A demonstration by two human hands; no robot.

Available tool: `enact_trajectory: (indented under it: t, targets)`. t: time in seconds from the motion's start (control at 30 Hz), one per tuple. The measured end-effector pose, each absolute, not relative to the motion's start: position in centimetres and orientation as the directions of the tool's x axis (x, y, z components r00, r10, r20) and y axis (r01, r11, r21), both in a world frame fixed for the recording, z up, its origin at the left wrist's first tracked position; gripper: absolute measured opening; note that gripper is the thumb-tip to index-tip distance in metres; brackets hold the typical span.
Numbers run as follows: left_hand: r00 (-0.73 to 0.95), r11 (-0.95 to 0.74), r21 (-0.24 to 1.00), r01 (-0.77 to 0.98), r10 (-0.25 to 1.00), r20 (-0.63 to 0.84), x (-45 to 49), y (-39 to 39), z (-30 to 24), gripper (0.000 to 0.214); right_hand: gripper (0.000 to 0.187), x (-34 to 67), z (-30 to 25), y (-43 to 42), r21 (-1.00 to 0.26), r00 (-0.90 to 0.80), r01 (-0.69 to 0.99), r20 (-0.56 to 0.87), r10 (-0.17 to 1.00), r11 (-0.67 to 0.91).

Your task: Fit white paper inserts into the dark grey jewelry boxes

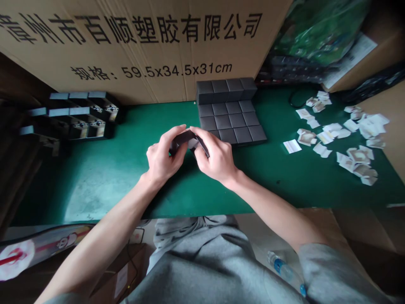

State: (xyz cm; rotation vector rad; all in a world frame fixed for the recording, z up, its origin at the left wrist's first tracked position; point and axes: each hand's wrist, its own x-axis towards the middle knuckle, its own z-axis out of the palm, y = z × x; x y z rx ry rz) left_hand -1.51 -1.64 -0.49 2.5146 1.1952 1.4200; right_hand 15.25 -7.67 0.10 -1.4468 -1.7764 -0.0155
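Both of my hands hold one small black box [187, 139] just above the green table [126, 169], near its middle. My left hand [164, 155] curls round the box's left side, thumb on top. My right hand [213, 157] grips its right side, fingers pressed on a flap. Behind them stands a neat block of closed black boxes [230, 112], laid in rows, with a second layer at the back.
Open black boxes [79, 116] are stacked at the left edge. Several loose white paper pieces [341, 139] lie scattered at the right. A large printed cardboard carton [142, 42] stands behind the table. A water bottle [284, 270] lies by my lap.
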Motion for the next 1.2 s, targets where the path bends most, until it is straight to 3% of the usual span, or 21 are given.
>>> enact_trajectory:
  t: [0.43, 0.63, 0.87, 1.2]
  targets:
    - [0.353, -0.717, 0.372, 0.59, 0.644, 0.679, -1.24, -1.6, -0.37, 0.02, 0.042, 15.88, 0.09, -7.56, -0.387, -0.04, 0.861, 0.595, 0.803, 0.33]
    - [0.339, -0.753, 0.322, 0.574, 0.575, 0.744, -1.28, -1.39, -0.45, 0.018, 0.044, 15.76, 0.15, -7.55, -0.393, -0.035, 0.859, 0.594, 0.804, 0.327]
    - [0.333, -0.772, 0.412, 0.484, 0.598, 0.729, -1.3, -1.49, -0.47, 0.016, 0.04, 15.47, 0.49, -7.78, -0.417, -0.002, 0.853, 0.598, 0.802, 0.313]
    - [0.316, -0.828, 0.306, 0.469, 0.481, 0.818, -1.51, -1.1, -1.03, 0.022, 0.041, 15.55, 0.46, -7.62, -0.423, -0.025, 0.827, 0.63, 0.776, 0.37]
